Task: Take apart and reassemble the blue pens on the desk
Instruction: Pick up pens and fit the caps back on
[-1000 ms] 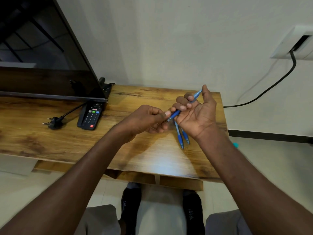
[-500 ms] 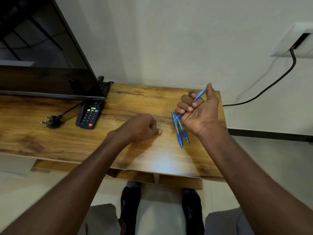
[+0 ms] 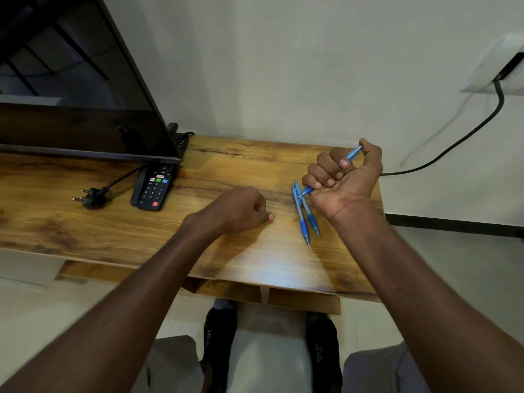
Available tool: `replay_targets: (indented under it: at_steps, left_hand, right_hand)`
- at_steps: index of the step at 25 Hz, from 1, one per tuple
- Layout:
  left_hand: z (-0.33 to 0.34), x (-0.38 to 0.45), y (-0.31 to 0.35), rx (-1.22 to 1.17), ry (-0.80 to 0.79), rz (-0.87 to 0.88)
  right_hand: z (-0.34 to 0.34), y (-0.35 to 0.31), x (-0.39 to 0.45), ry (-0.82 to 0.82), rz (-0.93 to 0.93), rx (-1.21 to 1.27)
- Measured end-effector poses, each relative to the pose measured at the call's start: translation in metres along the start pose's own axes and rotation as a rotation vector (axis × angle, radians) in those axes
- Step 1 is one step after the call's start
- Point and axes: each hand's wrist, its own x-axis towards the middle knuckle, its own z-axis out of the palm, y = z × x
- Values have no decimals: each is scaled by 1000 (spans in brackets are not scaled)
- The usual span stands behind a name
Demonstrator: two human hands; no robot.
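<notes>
My right hand [image 3: 346, 182] is raised palm up over the right end of the wooden desk [image 3: 127, 236], its fingers curled round a blue pen [image 3: 354, 153]. The pen runs through the fist, one end sticking out past the thumb and the tip pointing down-left. Two more blue pens [image 3: 304, 219] lie side by side on the desk just left of that wrist, tips toward me. My left hand [image 3: 235, 208] rests on the desk as a closed fist, a hand's width left of the lying pens. Nothing shows in it.
A black remote [image 3: 154, 188] and a loose black plug [image 3: 90, 195] lie at the left, below a dark TV screen [image 3: 71, 80]. A black cable [image 3: 453, 146] hangs from a wall socket [image 3: 493, 69] at the right. My shoes show under the desk's front edge.
My left hand has let go of the held pen's tip, moved left and down, and settled on the desk as a fist. My right hand keeps its grip and has curled tighter.
</notes>
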Motion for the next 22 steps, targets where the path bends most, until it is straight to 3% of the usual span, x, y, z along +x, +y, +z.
replay_targets:
  at_steps: [22]
  left_hand:
    - [3, 3, 3, 38, 5, 11]
  right_hand:
    - [6, 0, -2, -70, -6, -10]
